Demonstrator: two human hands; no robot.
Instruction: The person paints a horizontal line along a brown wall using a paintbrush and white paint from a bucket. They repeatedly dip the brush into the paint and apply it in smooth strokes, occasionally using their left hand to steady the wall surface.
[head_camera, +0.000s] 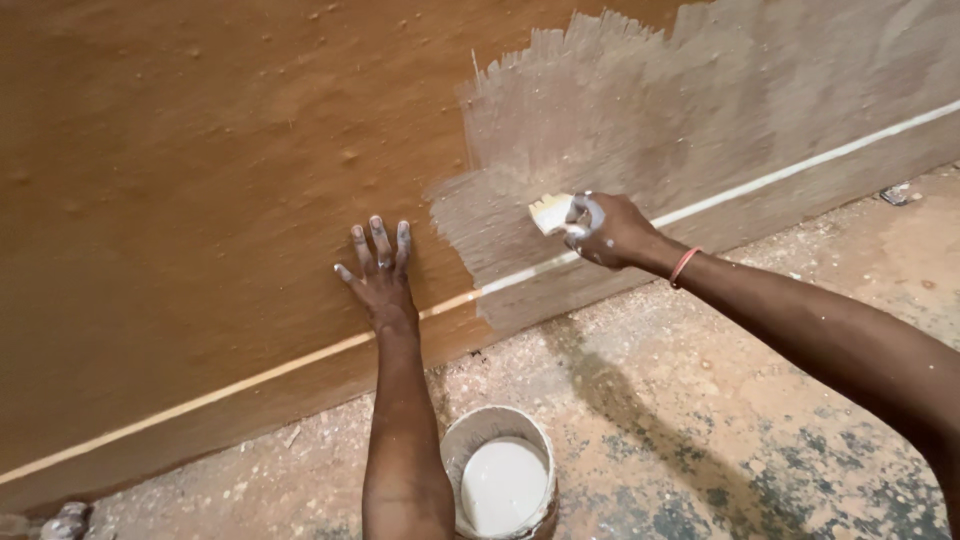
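My left hand (378, 268) rests flat against the brown wall (200, 180), fingers spread, holding nothing. Over to the right, my right hand (603, 232), speckled with white paint and wearing a red band at the wrist, grips a paintbrush (550, 212) whose pale bristles touch the wall. The brush sits at the left edge of a greyish painted patch (640, 120) that covers the wall's right part. A bucket of white paint (500, 482) stands on the floor just below my left forearm.
A thin pale line (300, 362) runs along the wall near its base. The floor (700, 420) is rough, dusty concrete with dark stains. Small debris (896, 193) lies at the far right by the wall, and a paint-stained object (62, 520) at the bottom left.
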